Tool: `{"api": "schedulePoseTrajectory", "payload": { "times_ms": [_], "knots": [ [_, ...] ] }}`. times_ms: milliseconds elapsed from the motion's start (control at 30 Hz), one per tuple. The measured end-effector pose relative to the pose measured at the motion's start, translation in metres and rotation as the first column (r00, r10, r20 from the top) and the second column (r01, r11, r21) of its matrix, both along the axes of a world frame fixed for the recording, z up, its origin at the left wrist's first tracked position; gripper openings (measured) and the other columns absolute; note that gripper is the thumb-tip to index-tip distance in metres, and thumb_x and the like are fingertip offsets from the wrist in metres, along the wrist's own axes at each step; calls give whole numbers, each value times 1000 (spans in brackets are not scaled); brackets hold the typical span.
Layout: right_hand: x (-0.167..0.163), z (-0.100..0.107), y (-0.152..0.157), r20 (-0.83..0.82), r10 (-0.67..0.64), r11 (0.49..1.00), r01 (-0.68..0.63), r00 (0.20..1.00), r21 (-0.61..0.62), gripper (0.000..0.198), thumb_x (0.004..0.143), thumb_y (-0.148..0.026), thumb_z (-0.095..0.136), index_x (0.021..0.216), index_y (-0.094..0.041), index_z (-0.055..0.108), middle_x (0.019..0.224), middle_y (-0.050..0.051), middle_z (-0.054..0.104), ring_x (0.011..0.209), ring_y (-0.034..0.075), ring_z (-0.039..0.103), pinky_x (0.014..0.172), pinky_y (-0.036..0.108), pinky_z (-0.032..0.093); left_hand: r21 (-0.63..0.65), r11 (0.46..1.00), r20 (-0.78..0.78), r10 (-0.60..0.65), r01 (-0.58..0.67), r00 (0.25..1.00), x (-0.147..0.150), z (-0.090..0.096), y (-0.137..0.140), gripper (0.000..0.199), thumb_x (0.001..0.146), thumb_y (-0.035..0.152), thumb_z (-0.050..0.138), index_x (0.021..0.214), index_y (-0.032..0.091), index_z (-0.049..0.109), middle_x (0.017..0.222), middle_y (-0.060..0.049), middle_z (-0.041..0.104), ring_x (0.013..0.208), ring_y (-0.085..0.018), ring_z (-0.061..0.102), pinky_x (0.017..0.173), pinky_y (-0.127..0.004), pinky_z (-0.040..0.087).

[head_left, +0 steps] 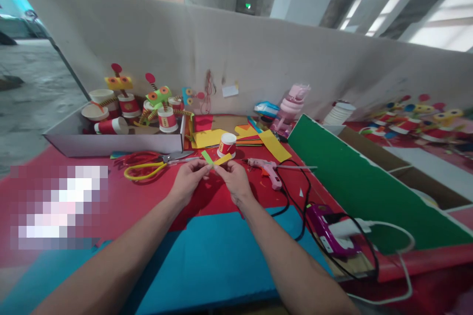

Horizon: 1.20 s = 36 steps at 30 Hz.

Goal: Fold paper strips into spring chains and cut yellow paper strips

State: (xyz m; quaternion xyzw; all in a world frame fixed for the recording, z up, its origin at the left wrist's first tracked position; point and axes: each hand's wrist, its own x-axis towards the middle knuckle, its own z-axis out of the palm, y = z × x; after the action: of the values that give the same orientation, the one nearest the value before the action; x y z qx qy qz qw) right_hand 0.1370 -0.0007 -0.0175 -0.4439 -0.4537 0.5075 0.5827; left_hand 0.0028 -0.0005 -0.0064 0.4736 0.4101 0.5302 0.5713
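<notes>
Both hands meet over the red part of the table. My left hand [190, 177] pinches a green paper strip [207, 157], and my right hand [234, 177] pinches a yellow paper strip [223, 159]. The strips cross in a V shape where the fingertips come together; whether they are joined there is hidden. Just beyond the hands a red and white paper cup [226, 145] stands upside down. To the right lies a pink hot glue gun [266, 169] with a glue stick out of its back. Yellow-handled scissors [148, 171] lie left of my left hand.
At the back left, a white box [118, 142] holds cups and paper-cup figures with spring antennae. Coloured paper sheets [212, 139] lie behind the cup. A green panel [362, 182] bounds the right side. Cords run near a purple power strip [328, 229]. Blue board [221, 256] covers the front.
</notes>
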Motion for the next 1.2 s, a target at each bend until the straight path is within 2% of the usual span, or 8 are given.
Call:
{"api": "schedulePoseTrajectory", "payload": {
  "times_ms": [100, 300, 467, 600, 700, 833, 967, 1200],
  "knots": [
    [-2, 1, -1, 0, -19, 1000, 19, 1000, 18, 21, 67, -30, 70, 81, -15, 68, 79, 4, 72, 71, 16, 64, 68, 27, 48, -11, 1000, 31, -23, 23, 999, 0, 0, 0, 26, 65, 35, 78, 72, 13, 65, 61, 0, 59, 55, -8, 50, 55, -20, 40],
    [-3, 0, -2, -27, 54, 998, -53, 998, 32, 23, 70, -32, 69, 86, -16, 70, 82, 4, 73, 75, 17, 65, 71, 28, 49, 7, 1000, 25, -14, 14, 1000, -1, -1, 0, 25, 67, 35, 76, 67, 13, 63, 56, 1, 56, 52, -8, 47, 52, -21, 38],
    [-4, 3, -3, -64, 48, 998, -45, 997, 42, 21, 66, -27, 69, 85, -17, 68, 84, 3, 72, 78, 17, 64, 75, 29, 49, 9, 1000, 42, -27, 26, 999, -1, 0, 1, 24, 66, 33, 76, 67, 13, 64, 55, 1, 56, 51, -8, 48, 53, -21, 38],
    [-1, 5, 0, -172, 39, 999, -43, 984, -17, 20, 59, -22, 70, 78, -18, 66, 73, -1, 68, 69, 14, 60, 71, 28, 49, -33, 999, 94, -26, 29, 995, -1, 3, 2, 22, 63, 30, 78, 65, 13, 63, 53, 2, 56, 50, -7, 48, 51, -20, 37],
    [1, 7, 1, -212, 13, 998, -26, 977, -62, 20, 57, -26, 73, 74, -18, 65, 65, -3, 63, 61, 12, 55, 65, 26, 48, -56, 996, 121, -59, 66, 991, -1, 4, 2, 22, 61, 28, 79, 67, 13, 64, 55, 1, 57, 49, -7, 48, 51, -20, 37],
    [3, 10, -2, -250, 108, 985, -138, 962, -104, 26, 54, -32, 79, 71, -17, 67, 63, -1, 63, 58, 10, 53, 63, 25, 47, -56, 995, 108, -77, 83, 991, -1, 3, 1, 23, 61, 28, 79, 71, 12, 66, 57, 1, 59, 50, -7, 49, 52, -20, 37],
    [4, 11, -3, -273, 137, 976, -176, 952, -124, 34, 48, -31, 84, 75, -18, 67, 67, -2, 64, 58, 9, 53, 62, 24, 47, -47, 996, 95, -73, 78, 993, -1, 2, 2, 24, 61, 30, 79, 70, 12, 67, 58, 0, 60, 51, -7, 49, 52, -21, 38],
    [4, 9, -3, -237, 148, 977, -178, 960, -113, 32, 57, -37, 81, 76, -17, 66, 67, -4, 62, 59, 7, 53, 63, 22, 46, -12, 998, 66, -60, 61, 996, -2, 0, 3, 21, 61, 29, 78, 69, 13, 67, 57, 0, 60, 51, -8, 50, 53, -21, 38]
  ]
}}
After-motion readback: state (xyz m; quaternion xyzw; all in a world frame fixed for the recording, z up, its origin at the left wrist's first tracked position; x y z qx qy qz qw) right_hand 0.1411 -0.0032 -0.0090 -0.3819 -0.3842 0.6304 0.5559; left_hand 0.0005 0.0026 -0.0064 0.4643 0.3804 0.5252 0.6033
